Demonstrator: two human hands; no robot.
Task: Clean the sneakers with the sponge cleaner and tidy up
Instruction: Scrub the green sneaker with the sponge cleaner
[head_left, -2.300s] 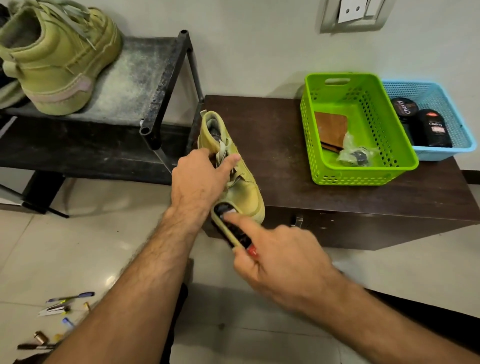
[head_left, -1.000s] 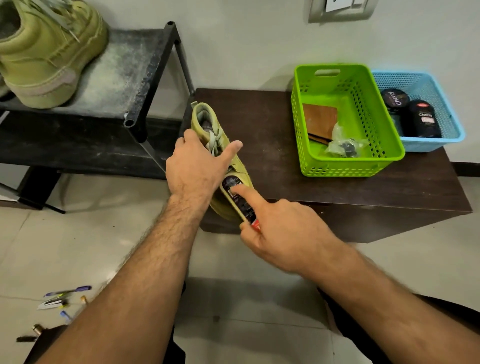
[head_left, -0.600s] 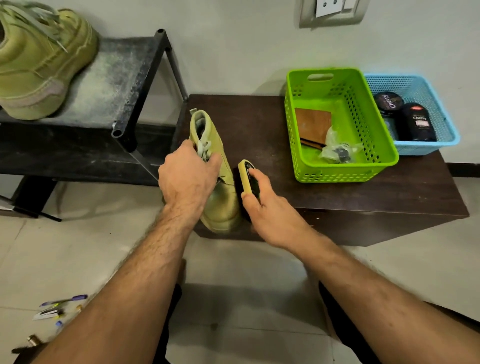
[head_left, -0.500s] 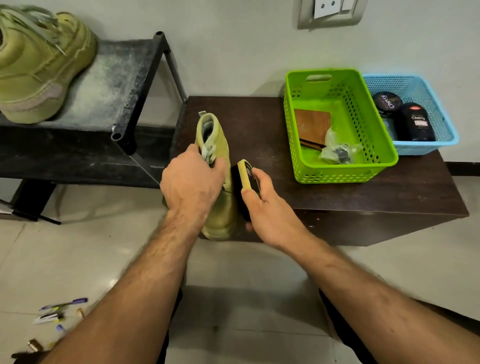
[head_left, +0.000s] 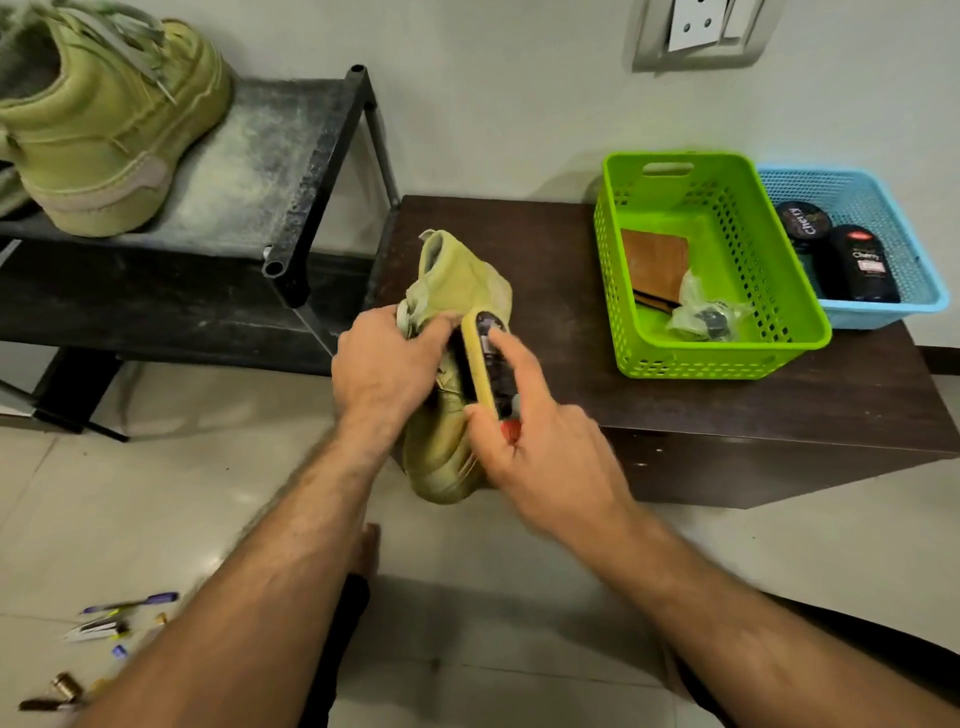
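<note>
An olive-green sneaker (head_left: 457, 291) lies at the front left corner of the dark wooden table (head_left: 561, 270), toe toward me and hanging over the edge. My left hand (head_left: 384, 364) grips it around the laces. My right hand (head_left: 540, 447) holds the sponge cleaner (head_left: 485, 364), a yellow-edged black applicator, with the index finger stretched along its back, and presses it against the shoe's upper. The second sneaker (head_left: 104, 124) stands on the black rack (head_left: 260, 171) at the upper left.
A green basket (head_left: 727, 358) with a brown wallet-like item and a plastic bag stands on the table at the right. Behind it a blue basket (head_left: 924, 301) holds black polish containers. Pens and small bits (head_left: 104, 623) lie on the tiled floor at the lower left.
The sneaker has tipped from standing upright onto its side. My right hand brought the sponge cleaner from the shoe's right side up onto its upper.
</note>
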